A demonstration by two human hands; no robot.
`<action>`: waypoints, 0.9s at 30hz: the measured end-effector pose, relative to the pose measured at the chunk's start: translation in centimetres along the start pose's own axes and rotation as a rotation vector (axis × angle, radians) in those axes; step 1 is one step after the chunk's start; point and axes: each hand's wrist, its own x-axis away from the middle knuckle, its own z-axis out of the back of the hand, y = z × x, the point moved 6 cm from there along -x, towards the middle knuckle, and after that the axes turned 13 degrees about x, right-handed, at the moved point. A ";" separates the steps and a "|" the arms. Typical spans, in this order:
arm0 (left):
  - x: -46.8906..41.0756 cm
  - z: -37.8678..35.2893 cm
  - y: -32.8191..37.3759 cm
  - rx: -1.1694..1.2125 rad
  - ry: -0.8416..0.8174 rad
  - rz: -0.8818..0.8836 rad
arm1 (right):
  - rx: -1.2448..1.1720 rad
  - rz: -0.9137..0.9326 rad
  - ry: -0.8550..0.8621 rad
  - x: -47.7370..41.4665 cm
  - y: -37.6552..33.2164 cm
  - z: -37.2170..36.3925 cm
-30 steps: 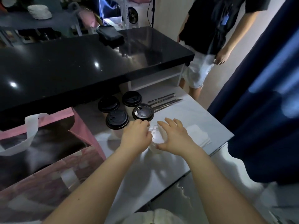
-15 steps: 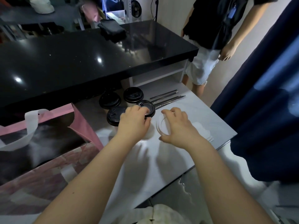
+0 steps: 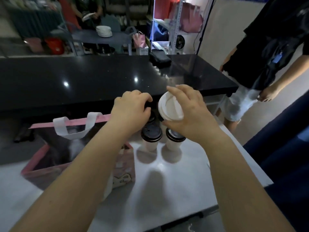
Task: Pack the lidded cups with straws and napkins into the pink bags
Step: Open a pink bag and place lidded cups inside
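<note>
Right of the pink bag [image 3: 124, 166], our right hand [image 3: 189, 114] now pinches the white lid [image 3: 169, 108], lifted above the cups [image 3: 151, 133]; our left hand [image 3: 132, 111] curls over one, grip unclear; packing pending.

Just beyond your grip runs a glossy black counter [image 3: 100, 81], with a black pouch [image 3: 159, 58] at its far edge. Farther back, white plates [image 3: 104, 31] sit stacked. Right of your grip stands a bystander [image 3: 267, 47]; a blue curtain [image 3: 284, 156] hangs nearer you.
</note>
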 end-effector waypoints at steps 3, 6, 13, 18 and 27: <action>2.0 3.1 -3.8 -0.047 0.045 0.092 | -0.042 0.140 0.011 -1.9 -4.4 0.1; 4.8 6.0 -7.4 -0.040 0.094 0.185 | -0.141 0.224 0.024 -3.2 -7.9 0.0; 10.4 8.5 -13.4 0.137 -0.064 0.234 | -0.417 0.324 -0.096 -3.9 -14.4 -2.1; 12.0 7.5 -15.3 0.200 -0.233 0.296 | -0.304 0.344 -0.246 -3.1 -16.9 -5.8; 13.7 4.3 -16.2 -0.013 -0.319 0.204 | -0.074 0.320 -0.507 -1.9 -15.8 -11.4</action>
